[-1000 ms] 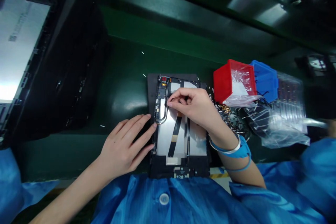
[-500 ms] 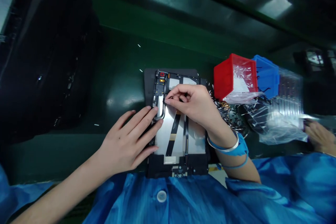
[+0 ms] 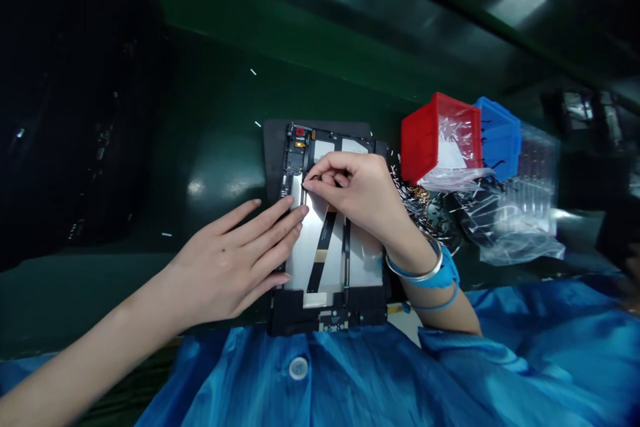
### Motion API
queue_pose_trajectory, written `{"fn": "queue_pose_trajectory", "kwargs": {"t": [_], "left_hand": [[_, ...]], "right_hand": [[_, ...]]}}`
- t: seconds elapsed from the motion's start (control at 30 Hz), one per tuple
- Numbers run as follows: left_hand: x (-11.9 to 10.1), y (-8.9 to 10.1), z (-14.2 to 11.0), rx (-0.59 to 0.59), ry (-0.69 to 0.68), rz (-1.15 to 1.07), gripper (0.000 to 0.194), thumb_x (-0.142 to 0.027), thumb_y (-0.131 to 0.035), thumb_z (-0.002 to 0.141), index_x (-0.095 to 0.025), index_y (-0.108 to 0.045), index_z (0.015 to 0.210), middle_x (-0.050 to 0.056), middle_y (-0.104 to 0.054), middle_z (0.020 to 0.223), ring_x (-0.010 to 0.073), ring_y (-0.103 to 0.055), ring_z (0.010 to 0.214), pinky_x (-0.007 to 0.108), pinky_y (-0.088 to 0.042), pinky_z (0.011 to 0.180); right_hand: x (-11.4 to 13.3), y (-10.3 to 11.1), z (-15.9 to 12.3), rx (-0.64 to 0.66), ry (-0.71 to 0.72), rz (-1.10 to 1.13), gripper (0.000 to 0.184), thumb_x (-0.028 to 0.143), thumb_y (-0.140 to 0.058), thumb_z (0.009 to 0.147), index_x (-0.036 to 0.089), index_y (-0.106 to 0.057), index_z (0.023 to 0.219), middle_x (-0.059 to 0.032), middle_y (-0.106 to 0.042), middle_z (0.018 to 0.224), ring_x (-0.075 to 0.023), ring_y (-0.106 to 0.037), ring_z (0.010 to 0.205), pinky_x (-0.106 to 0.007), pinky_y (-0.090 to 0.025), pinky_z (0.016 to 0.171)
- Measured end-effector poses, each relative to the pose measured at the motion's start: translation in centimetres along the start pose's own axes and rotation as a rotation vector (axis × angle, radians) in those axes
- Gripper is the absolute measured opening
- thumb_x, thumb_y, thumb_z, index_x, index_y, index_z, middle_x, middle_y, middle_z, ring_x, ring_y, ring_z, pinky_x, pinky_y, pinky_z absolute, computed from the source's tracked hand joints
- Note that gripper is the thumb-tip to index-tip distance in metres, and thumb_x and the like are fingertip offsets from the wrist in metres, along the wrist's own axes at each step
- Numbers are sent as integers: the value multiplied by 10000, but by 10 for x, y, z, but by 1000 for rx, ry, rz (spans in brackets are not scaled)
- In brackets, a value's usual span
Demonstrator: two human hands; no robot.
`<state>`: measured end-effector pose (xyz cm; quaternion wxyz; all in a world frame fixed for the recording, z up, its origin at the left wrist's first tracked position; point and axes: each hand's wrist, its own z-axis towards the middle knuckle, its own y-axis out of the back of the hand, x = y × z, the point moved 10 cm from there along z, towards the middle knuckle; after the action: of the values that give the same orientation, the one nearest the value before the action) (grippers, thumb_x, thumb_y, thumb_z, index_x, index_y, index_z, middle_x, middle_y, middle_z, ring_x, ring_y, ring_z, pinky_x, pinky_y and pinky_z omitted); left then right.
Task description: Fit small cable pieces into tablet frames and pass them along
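An opened tablet [image 3: 367, 260], its silver inside and black ribbon cables [image 3: 323, 240] showing, lies on a dark mat [image 3: 274, 147]. My right hand [image 3: 357, 187] is closed over its upper part, thumb and forefinger pinched on a thin black cable [image 3: 305, 195] near the left edge. Most of that cable is covered by fingers. My left hand [image 3: 240, 267] lies flat with its fingers stretched out across the tablet's left edge, the fingertips pressing beside or on the same cable; which of the two I cannot tell.
To the right stand a red bin [image 3: 417, 140] with small white strips and a blue bin [image 3: 501, 140]. Before them lie a heap of small dark parts [image 3: 433, 217] and clear plastic bags [image 3: 520, 240]. White slivers [image 3: 253, 72] dot the green bench. Dark stacked items [image 3: 75, 113] occupy the left.
The cable's curved loop by my left fingertips no longer shows; its visible part runs straight. My left fingers lie closer along it. The whole view has shifted slightly.
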<state>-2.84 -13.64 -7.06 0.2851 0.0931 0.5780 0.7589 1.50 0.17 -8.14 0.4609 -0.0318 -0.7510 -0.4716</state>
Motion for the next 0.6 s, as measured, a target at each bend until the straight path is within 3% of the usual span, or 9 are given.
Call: {"fn": "queue_pose_trajectory", "kwargs": {"t": [0.2, 0.4, 0.5, 0.6], "left_hand": [[-2, 2, 7, -29, -25, 15, 444, -344, -374, 989, -44, -582, 1240, 151, -573, 1335, 318, -529, 1245, 464, -420, 1008], [16, 4, 24, -55, 71, 39, 389, -286, -400, 978, -73, -562, 1260, 144, -599, 1308, 308, -548, 1225, 474, -456, 989], [28, 17, 13, -145, 222, -123, 392, -232, -452, 949, -135, -499, 1326, 123, -569, 1350, 287, -496, 1284, 455, -456, 1014], [36, 24, -20, -272, 516, -209, 470, -184, -507, 914, -210, -444, 1380, 104, -522, 1392, 285, -475, 1294, 467, -438, 1040]], "right_hand": [[6, 1, 0, -29, 49, -86, 30, 172, -670, 775, 182, -688, 754, 46, -526, 573, -95, -482, 593, -242, -327, 589], [5, 54, -33, -390, 46, -162, 153, 263, -596, 853, 226, -681, 974, 44, -497, 588, -112, -449, 551, -257, -368, 574], [-14, 73, -67, -479, -13, -202, 188, 315, -584, 868, 215, -685, 990, 43, -506, 579, -110, -442, 518, -254, -376, 551], [-43, 75, -102, -499, -152, -317, 330, 392, -571, 874, 180, -679, 1103, 41, -508, 543, -113, -457, 487, -249, -351, 519]]}}
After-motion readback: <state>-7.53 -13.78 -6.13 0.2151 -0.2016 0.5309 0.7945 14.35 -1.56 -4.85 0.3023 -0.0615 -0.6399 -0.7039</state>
